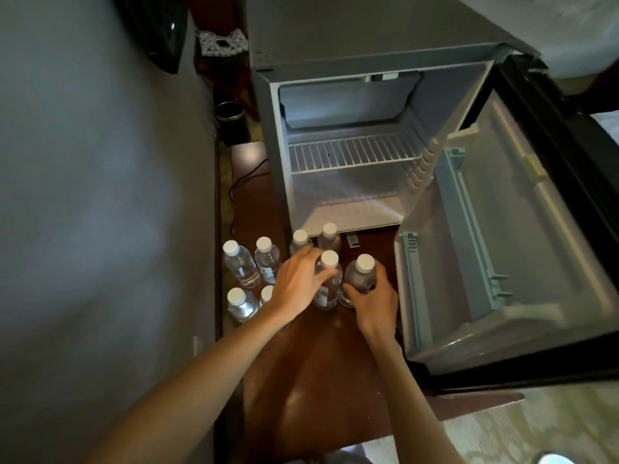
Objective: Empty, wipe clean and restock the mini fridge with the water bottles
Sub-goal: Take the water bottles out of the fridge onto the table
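Note:
The mini fridge (268, 135) stands open, with nothing on its wire shelf (351, 155) or floor. Its door (502, 236) swings out to the right, door racks bare. Several clear water bottles with white caps stand upright on the dark wooden floor in front of it. My left hand (298, 283) wraps its fingers around one bottle (328, 283) near the middle of the group. My right hand (371, 303) grips the rightmost bottle (361, 276) from below and beside. Two bottles (241, 266) stand at the left, two more (239, 304) nearer me, partly hidden by my left wrist.
A grey wall (100, 195) runs along the left. A dark bin (231, 122) and a black cable (241, 182) lie left of the fridge. The open door edge (408, 296) is close to my right hand. Light carpet (536, 430) lies at the lower right.

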Demonstrator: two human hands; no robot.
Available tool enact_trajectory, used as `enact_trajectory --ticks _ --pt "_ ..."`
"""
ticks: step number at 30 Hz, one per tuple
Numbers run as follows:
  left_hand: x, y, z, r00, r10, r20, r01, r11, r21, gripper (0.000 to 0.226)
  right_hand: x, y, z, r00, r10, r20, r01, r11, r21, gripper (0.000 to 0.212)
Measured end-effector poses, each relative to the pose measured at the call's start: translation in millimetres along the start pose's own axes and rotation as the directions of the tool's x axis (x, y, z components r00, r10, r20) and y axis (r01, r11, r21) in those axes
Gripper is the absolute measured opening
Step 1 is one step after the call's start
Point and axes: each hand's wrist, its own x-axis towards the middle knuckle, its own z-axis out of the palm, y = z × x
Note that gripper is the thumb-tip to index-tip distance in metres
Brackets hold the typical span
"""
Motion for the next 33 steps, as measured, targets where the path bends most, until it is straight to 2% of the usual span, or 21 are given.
enact_trajectory --ticks 10,21,29,33 --pt "-27.9 -38.2 1.7 0.992 -0.124 0.009 0.117 0.952 0.282 0.036 -1.2 6.0 19.8 0.991 0.006 0.136 0.003 0.998 -0.063 0.074" --pt "-31.0 -33.0 10.5 0.989 -0.133 0.06 0.111 0.952 0.285 0.039 6.9 6.5 24.0 0.984 -0.007 0.181 0.034 0.988 -0.149 0.075" --pt "-29.0 -31.7 5.1 0.978 -0.204 0.044 0.185 0.947 0.262 0.026 12.0 10.0 31.0 0.973 -0.014 0.23 0.053 0.985 -0.165 0.074" --pt "-29.5 -30.7 2.7 0.982 -0.186 0.035 0.169 0.944 0.282 0.033 13.3 11.1 36.6 0.969 -0.009 0.248 0.052 0.985 -0.164 0.073"
